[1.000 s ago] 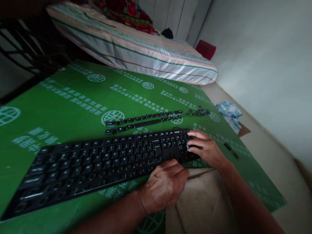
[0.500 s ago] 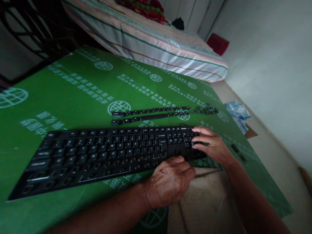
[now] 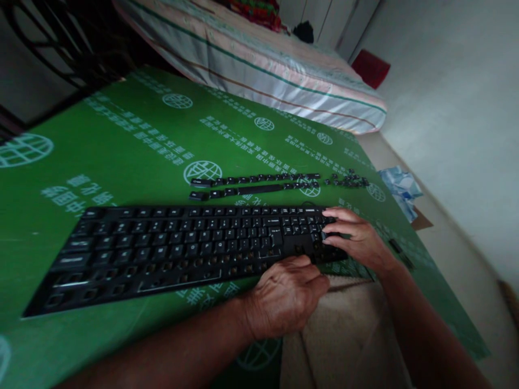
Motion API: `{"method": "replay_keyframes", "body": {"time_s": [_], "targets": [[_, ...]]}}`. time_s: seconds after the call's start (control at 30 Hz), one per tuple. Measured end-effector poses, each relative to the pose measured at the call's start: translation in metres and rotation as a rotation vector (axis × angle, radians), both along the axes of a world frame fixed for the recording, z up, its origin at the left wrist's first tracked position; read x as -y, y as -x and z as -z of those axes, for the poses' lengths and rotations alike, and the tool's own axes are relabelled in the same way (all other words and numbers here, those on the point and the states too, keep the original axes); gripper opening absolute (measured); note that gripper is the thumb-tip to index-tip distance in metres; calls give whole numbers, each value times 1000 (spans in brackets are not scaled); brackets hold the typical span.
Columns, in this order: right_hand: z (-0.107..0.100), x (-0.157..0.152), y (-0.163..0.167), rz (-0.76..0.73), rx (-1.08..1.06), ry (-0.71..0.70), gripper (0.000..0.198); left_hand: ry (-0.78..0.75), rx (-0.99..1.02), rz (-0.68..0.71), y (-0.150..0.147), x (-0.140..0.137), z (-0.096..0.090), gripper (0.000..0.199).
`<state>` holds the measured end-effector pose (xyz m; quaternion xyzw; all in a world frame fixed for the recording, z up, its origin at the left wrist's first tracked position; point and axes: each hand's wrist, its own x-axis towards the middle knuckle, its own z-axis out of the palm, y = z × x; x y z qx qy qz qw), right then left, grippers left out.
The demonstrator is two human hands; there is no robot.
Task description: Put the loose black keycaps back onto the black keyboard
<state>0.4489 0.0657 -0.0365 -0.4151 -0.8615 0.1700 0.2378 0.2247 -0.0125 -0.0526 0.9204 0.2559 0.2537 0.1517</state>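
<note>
View shifted; left hand [image 3: 287, 297] curled at keyboard's [image 3: 182, 233] 5 o'clock, right hand [image 3: 359, 236] fingers spread at 3, both grips unclear.

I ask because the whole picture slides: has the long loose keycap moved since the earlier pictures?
No. The long loose keycap lies between the same two printed globes on the green board as before; only the view has shifted.

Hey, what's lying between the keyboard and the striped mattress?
In the head view, two rows of loose black keycaps and a jumbled cluster of small keys lie on the green board between the keyboard and the mattress.
</note>
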Motion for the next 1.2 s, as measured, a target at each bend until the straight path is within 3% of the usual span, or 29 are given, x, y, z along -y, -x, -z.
{"method": "replay_keyframes", "body": {"time_s": [0.83, 1.2], "targets": [[-2, 1, -1, -17, 17, 24, 11, -6, 12, 0, 0, 0, -1, 18], [0, 8, 6, -6, 101, -98, 13, -5, 13, -7, 0, 0, -3, 20]]}}
